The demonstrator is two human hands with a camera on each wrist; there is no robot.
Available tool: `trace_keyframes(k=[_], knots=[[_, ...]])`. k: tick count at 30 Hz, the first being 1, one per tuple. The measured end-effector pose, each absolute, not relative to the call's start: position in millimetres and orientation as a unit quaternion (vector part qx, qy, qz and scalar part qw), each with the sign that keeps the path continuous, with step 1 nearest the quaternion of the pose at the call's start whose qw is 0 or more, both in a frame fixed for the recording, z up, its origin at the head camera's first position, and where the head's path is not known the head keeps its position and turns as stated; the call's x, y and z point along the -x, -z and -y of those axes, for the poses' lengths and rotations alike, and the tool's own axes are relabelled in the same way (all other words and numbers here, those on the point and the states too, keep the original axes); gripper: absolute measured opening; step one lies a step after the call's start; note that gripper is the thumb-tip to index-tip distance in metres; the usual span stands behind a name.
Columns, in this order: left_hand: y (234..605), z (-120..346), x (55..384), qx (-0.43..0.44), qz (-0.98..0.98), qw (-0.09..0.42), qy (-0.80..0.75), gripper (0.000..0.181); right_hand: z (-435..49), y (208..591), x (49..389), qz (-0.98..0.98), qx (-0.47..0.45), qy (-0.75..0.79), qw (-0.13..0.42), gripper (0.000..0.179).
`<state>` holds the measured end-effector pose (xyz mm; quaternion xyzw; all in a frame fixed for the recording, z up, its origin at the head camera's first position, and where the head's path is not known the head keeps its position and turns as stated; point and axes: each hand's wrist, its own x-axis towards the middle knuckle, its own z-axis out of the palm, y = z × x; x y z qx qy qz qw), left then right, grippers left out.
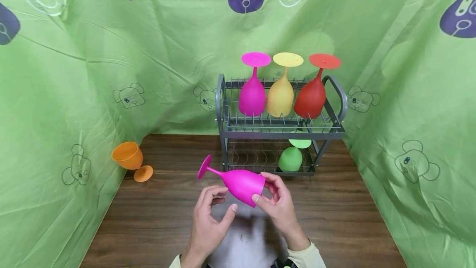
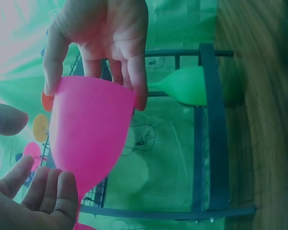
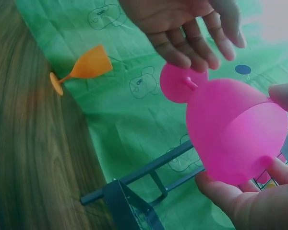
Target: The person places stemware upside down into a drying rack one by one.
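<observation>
My right hand (image 1: 277, 206) pinches a bright pink plastic wine glass (image 1: 243, 185) at its rim, thumb on the near side and fingers on the far side. The glass lies tilted in the air, mouth toward the right hand and foot pointing up and left. Beside the lower bowl, close to the stem, is my left hand (image 1: 210, 218), thumb spread from its loosely bent fingers and gripping nothing; whether a fingertip touches the glass I cannot tell. In the right wrist view the mouth of the pink glass (image 3: 249, 139) shows a hollow bowl.
Behind the hands stands a grey two-tier dish rack (image 1: 279, 135). Its top tier bears upside-down pink (image 1: 253, 98), yellow (image 1: 280, 98) and red (image 1: 310, 98) glasses; a green glass (image 1: 291, 159) sits upside down below. An orange glass (image 1: 128, 156) stands left on the wooden table (image 1: 156, 222), by green cloth walls.
</observation>
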<state>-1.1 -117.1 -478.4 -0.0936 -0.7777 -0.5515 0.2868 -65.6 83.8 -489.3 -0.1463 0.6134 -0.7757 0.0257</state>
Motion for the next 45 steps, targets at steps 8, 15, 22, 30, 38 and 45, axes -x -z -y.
trace_keyframes(k=[8, 15, 22, 30, 38, 45], knots=[[486, 114, 5, 0.029, 0.703, 0.210, 0.679, 0.053, -81, 486, 64, -0.569, 0.133, 0.811, 0.029, 0.065], [487, 107, 12, -0.005, 0.596, 0.121, 0.794, 0.064, -78, 486, 58, -0.489, 0.093, 0.862, 0.095, 0.059], [490, 103, 15, 0.009, 0.566, 0.105, 0.818, 0.070, -73, 490, 53, -0.403, 0.109, 0.897, 0.144, 0.047], [488, 100, 18, 0.020, 0.553, 0.114, 0.825, 0.076, -67, 500, 50, -0.334, 0.148, 0.915, 0.172, 0.042], [488, 97, 17, 0.033, 0.542, 0.112, 0.832, 0.076, -66, 503, 47, -0.321, 0.134, 0.919, 0.187, 0.042], [487, 97, 19, 0.045, 0.538, 0.113, 0.834, 0.074, -69, 503, 48, -0.320, 0.151, 0.916, 0.191, 0.042]])
